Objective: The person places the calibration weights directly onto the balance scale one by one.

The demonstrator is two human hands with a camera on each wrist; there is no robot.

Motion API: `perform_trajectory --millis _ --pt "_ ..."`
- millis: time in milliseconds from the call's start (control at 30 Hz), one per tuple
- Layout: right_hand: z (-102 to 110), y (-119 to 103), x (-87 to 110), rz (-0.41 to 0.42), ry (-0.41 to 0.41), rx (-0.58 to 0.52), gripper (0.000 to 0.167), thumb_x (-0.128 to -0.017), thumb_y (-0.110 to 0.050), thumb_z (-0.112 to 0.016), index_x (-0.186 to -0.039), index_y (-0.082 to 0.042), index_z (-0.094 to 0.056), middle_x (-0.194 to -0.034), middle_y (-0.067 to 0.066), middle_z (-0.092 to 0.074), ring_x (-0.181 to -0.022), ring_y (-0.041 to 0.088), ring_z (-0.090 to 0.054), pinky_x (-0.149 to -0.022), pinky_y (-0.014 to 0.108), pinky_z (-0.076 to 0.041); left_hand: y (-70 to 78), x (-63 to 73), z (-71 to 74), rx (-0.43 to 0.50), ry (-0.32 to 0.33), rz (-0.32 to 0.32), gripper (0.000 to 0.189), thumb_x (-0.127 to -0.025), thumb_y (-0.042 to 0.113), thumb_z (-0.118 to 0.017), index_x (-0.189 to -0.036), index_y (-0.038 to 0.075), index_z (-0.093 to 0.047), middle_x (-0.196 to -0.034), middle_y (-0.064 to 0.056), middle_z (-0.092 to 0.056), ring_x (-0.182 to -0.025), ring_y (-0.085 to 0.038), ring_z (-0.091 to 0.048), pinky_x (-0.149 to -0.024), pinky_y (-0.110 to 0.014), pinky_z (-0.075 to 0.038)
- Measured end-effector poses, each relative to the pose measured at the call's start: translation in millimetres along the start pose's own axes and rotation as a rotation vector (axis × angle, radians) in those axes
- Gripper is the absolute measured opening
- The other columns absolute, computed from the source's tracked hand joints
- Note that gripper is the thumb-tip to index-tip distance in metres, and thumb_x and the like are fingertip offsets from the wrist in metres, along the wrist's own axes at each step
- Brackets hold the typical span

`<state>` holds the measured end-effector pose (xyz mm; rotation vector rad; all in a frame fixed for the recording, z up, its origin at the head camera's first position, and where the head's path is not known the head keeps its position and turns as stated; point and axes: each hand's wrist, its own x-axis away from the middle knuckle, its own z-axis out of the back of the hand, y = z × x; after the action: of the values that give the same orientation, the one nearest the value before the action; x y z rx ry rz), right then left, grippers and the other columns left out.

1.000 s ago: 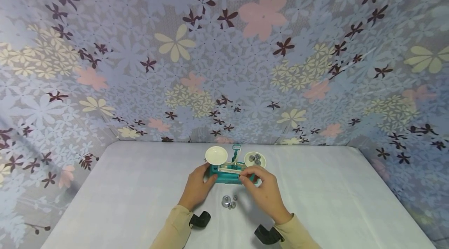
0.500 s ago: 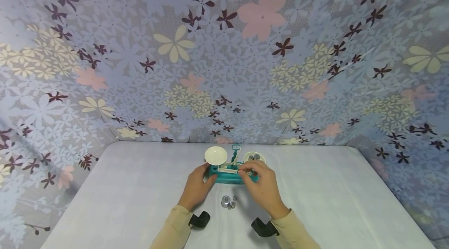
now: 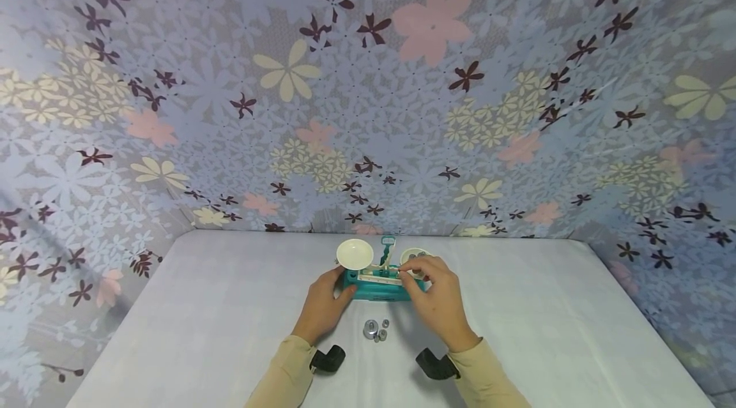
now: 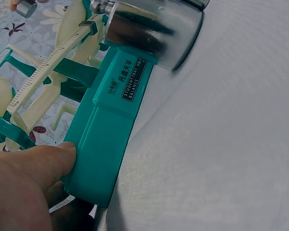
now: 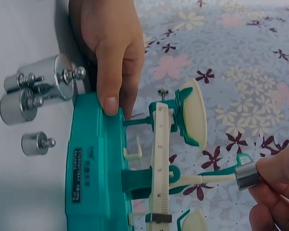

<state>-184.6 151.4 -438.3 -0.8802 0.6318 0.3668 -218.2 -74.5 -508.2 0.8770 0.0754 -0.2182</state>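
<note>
A teal student tray balance (image 3: pixel 382 292) stands on the table. My left hand (image 3: pixel 324 307) grips its left end, thumb on the base in the left wrist view. In the right wrist view my right hand (image 5: pixel 279 187) pinches a small metal weight (image 5: pixel 247 175) above the balance. A dark rider (image 5: pixel 159 218) sits on the white scale beam (image 5: pixel 160 144). The left pan (image 3: pixel 354 255) holds nothing. Metal weights (image 3: pixel 413 257) show in the right pan (image 3: pixel 406 252), which my right fingers partly hide.
In front of the balance stand several knobbed metal weights, a large one (image 3: pixel 370 329) among smaller ones (image 3: pixel 386 324). The white-covered table (image 3: pixel 230 306) meets a flower-patterned cloth wall (image 3: pixel 368 108) behind the balance.
My right hand has moved from the front of the beam's right end up and slightly right, towards the right pan, covering part of it. My left hand has stayed in place.
</note>
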Motion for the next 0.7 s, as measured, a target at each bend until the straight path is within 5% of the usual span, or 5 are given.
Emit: perform_trajectory --millis 700 --pt "1 14 -3.0 -0.015 0.019 0.083 0.012 -0.083 -0.003 -0.081 -0.089 -0.012 -0.077 -0.093 0.001 -0.072 -0.081 0.019 -0.060 -0.063 0.034 -0.049 -3.4 -0.1 -1.8 -0.005 0.007 -0.025 0.057 -0.100 0.027 -0.062 -0.145 -0.004 -0.047 -0.143 -0.024 -0.053 -0.135 -0.039 -0.048 -0.114 -0.053 -0.039"
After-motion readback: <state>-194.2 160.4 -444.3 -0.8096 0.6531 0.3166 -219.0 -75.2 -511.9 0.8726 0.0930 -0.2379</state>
